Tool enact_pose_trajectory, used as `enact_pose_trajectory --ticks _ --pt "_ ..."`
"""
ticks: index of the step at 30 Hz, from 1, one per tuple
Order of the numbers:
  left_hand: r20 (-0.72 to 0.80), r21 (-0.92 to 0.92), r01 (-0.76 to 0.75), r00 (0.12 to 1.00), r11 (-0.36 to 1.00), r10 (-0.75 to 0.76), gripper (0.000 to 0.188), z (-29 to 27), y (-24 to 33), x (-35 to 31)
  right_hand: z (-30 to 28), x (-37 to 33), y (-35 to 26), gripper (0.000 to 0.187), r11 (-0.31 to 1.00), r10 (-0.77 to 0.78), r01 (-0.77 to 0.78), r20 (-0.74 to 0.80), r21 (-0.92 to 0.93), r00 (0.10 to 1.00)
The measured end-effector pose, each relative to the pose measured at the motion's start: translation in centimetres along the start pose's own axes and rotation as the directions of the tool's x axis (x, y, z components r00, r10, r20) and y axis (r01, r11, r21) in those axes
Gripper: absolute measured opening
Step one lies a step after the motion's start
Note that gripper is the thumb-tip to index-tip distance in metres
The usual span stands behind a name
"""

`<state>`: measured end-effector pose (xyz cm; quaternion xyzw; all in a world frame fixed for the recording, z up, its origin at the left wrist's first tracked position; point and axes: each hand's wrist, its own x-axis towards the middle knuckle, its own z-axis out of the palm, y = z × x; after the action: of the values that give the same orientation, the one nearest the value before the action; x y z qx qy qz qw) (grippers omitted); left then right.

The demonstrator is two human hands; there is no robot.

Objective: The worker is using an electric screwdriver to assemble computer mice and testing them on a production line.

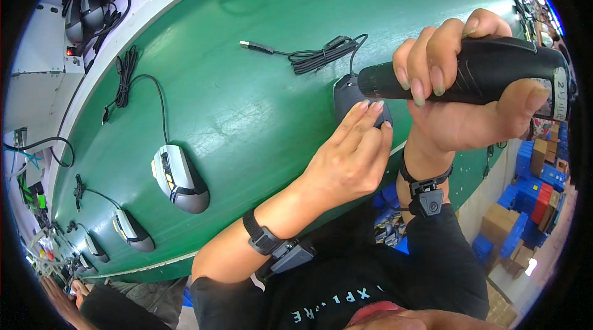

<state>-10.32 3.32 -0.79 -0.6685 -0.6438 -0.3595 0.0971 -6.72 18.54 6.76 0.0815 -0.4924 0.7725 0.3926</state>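
My right hand [457,83] is wrapped round a thick black electric screwdriver [494,64], its narrow end pointing at a dark computer mouse [347,98]. The screwdriver's front end hides part of the mouse, so I cannot see its tip. With fingers pressed together, my left hand [352,157] holds the near side of the same mouse against the green table. From the mouse's far end runs a black cable, folded into a tied bundle [324,55], and its USB plug [256,47] lies to the left.
On the green table [247,108], a silver-and-black mouse [180,179] with a bundled cable lies to the left. Several similar mice, including one [131,231], trail toward the lower left, near another person's hand [58,299]. A white ledge borders the far-left side. Blue bins [531,175] and cartons stand at right.
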Motion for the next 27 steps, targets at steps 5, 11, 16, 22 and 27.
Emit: enact_pose_trajectory --ticks 5,11,16,22,27 --pt "-0.015 -0.019 0.019 1.000 1.000 -0.020 0.026 0.1 0.2 0.1 0.3 0.0 0.9 0.077 0.999 -0.026 0.024 -0.090 -0.032 0.996" --pt "-0.017 0.032 0.021 1.000 0.999 -0.020 0.025 1.0 0.4 0.0 -0.5 0.9 1.8 0.072 0.992 -0.007 0.012 0.048 -0.123 0.999" --pt "-0.023 0.008 0.037 0.999 0.999 -0.037 0.024 0.7 0.2 0.4 -0.8 1.8 2.6 0.073 0.994 0.048 -0.038 0.091 -0.105 0.995" --pt "-0.063 0.002 0.039 0.997 0.999 -0.038 0.025 1.1 -0.1 0.5 -0.6 2.7 3.0 0.080 0.998 0.047 -0.036 0.228 -0.051 0.973" --pt "-0.054 -0.137 0.112 0.991 0.984 -0.120 0.027 0.3 -0.2 1.0 -0.3 2.7 0.9 0.080 0.999 0.039 -0.034 0.153 -0.039 0.987"
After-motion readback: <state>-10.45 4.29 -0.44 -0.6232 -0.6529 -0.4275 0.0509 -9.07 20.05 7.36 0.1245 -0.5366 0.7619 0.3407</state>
